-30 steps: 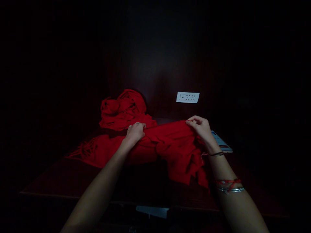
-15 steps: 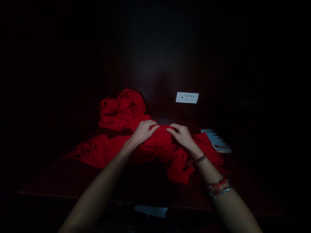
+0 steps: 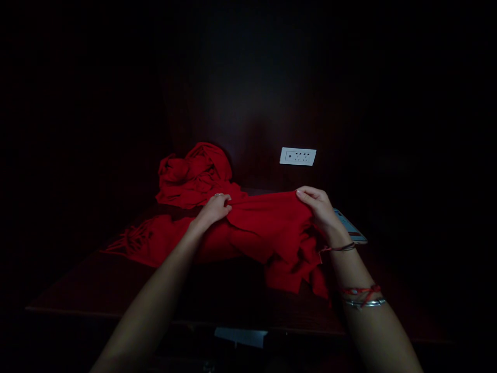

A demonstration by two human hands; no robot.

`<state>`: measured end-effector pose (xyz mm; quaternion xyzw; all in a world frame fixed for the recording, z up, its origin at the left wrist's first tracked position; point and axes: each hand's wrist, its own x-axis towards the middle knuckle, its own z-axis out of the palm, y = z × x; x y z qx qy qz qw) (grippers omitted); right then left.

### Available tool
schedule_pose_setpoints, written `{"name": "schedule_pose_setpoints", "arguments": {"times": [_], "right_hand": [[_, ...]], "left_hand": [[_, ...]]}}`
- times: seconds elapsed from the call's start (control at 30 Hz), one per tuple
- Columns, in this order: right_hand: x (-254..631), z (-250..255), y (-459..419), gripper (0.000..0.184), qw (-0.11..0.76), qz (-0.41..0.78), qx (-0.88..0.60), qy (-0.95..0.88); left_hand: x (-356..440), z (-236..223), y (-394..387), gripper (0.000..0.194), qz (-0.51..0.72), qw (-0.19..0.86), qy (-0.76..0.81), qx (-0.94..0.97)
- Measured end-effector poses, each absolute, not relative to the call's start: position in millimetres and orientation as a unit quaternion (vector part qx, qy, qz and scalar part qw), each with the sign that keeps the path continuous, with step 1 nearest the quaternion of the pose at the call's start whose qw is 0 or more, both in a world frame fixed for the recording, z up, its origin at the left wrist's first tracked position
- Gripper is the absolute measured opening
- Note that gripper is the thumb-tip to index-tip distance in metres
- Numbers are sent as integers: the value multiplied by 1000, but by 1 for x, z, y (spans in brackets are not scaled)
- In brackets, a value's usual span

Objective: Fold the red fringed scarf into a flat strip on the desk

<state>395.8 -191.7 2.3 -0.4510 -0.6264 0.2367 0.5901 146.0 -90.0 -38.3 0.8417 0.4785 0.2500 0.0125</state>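
Front edge of dark tabletop (image 3: 89, 303) nearest, pale flat piece (image 3: 241, 338) under it. Red scarf (image 3: 267, 223) lies across the middle of the tabletop, plain and rumpled – near folds bunched and jagged at right, fringe (image 3: 134, 239) spread loose at left end, far edge pulled nearly straight. Left hand (image 3: 215, 208), back up, fingers curled under, grips that edge; ring (image 3: 219, 195) on a finger. Right hand (image 3: 316, 203) pinches the edge's other end between thumb and bent fingers, dark band (image 3: 344, 247) at wrist. Hands well apart, cloth taut between. Phone (image 3: 352, 228) just beside right wrist, screen lit, partly hidden. Farther back left, red cloth heap (image 3: 196, 176), twisted – can't tell if joined to the scarf. White socket plate (image 3: 297, 156) on wall (image 3: 248, 93) behind.
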Motion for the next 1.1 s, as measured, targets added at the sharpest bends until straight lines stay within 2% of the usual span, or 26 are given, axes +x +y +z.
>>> {"name": "schedule_pose_setpoints", "arguments": {"times": [0.07, 0.13, 0.23, 0.3, 0.5, 0.63, 0.83, 0.93, 1.03, 1.1], "right_hand": [[405, 5, -192, 21, 622, 182, -469, -599], [414, 5, -192, 20, 595, 95, -529, -597], [414, 3, -194, 16, 437, -62, -651, -618], [401, 0, -197, 19, 352, -131, -666, -645], [341, -18, -195, 36, 325, -102, -512, -789], [331, -25, -189, 18, 314, -73, -502, -802], [357, -2, -195, 17, 448, -2, -511, -733], [383, 7, -197, 17, 486, 9, -525, -699], [410, 9, -196, 20, 576, -15, -553, -602], [423, 7, -195, 22, 580, -41, -583, -567]], "left_hand": [[139, -30, -89, 12, 321, 42, 467, 823], [136, -23, -90, 8, 363, 119, 422, 822], [140, -19, -96, 5, 369, 251, 319, 836], [146, -19, -101, 5, 365, 286, 286, 838], [156, -13, -119, 10, 326, 326, 197, 865], [155, -9, -124, 7, 327, 249, 186, 892], [147, -19, -106, 12, 244, 46, 338, 908], [136, -25, -97, 18, 209, -4, 459, 863], [124, -28, -92, 26, 183, -36, 578, 795], [119, -27, -92, 26, 177, -35, 601, 779]]}}
